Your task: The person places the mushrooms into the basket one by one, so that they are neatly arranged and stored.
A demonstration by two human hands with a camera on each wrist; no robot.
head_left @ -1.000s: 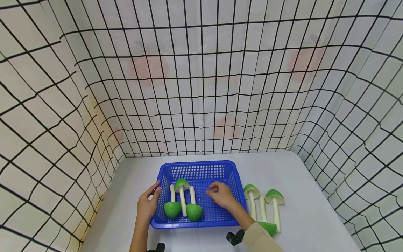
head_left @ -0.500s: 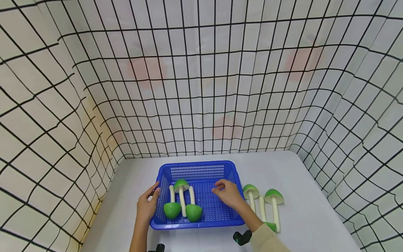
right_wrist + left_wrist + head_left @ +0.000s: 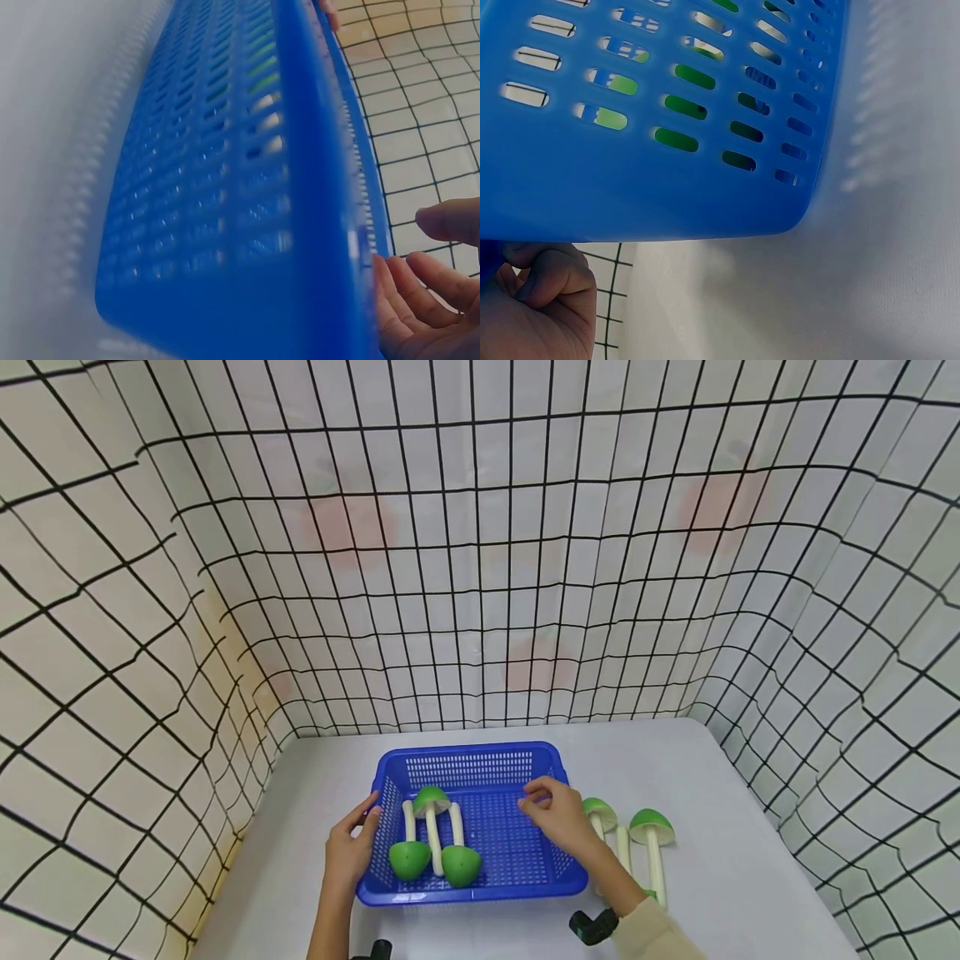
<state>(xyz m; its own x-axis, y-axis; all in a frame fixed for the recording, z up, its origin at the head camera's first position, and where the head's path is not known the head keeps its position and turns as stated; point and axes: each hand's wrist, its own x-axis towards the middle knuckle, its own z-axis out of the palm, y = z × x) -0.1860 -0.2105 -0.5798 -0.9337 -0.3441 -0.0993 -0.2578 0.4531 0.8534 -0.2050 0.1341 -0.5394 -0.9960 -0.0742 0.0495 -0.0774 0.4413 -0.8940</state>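
A blue plastic basket with slotted walls stands on the white table. Inside, toward its left, three toy mushrooms with green caps and pale stems lie side by side, the middle one turned the opposite way. My left hand grips the basket's left rim; in the left wrist view the thumb is bent at that rim. Over the basket's right side hovers my right hand, fingers loosely bent and holding nothing. The right wrist view shows its fingers spread apart beside the rim.
Right of the basket, several more toy mushrooms lie on the table, partly hidden by my right forearm. Black netting over pale sheets walls in the back and both sides.
My right hand has drifted right, from above the middle of the basket to its right side, and its forearm covers more of the mushrooms outside. The left hand has stayed at the rim.
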